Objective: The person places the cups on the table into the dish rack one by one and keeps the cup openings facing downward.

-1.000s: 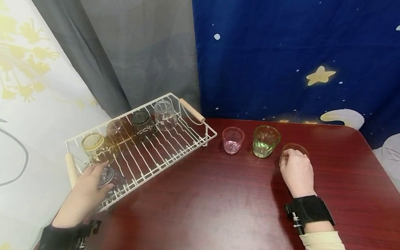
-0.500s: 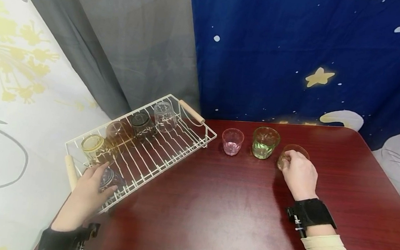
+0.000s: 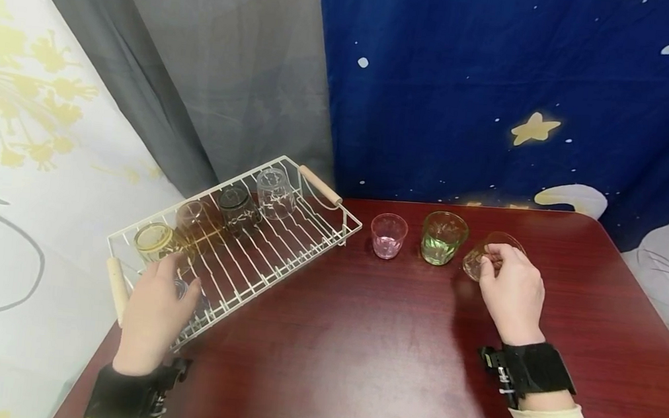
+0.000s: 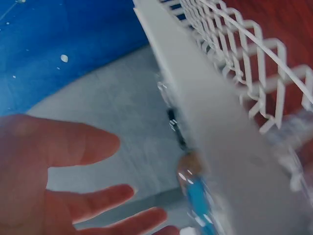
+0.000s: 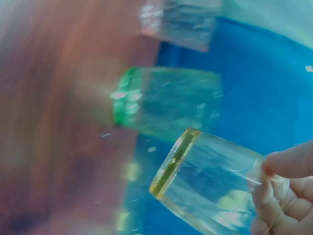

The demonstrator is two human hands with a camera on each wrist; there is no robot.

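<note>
My right hand [image 3: 514,291] pinches the rim of a pale amber drinking glass [image 3: 476,261], which leans with its base toward the left. In the right wrist view the thumb and fingers grip that glass [image 5: 210,181] at its mouth. Beside it stand a green glass [image 3: 443,238] and a pink glass [image 3: 388,237], both mouth up. Over the near left end of a white wire rack [image 3: 281,271] is my left hand [image 3: 154,309], its fingers spread and holding nothing. Partly behind that hand, a bluish clear glass [image 3: 201,303] sits in the rack.
Along the rack's back row stand a yellow glass [image 3: 155,240], a brown glass [image 3: 196,220], a dark grey glass [image 3: 239,207] and a clear glass [image 3: 276,194], all upside down. Wooden handles [image 3: 321,184] cap both rack ends. Curtains [image 3: 470,95] hang behind the red-brown table [image 3: 357,357].
The amber glass has gone from upright to tilted as my right hand moved slightly right with its rim. My left hand has shifted a little right and up over the bluish glass.
</note>
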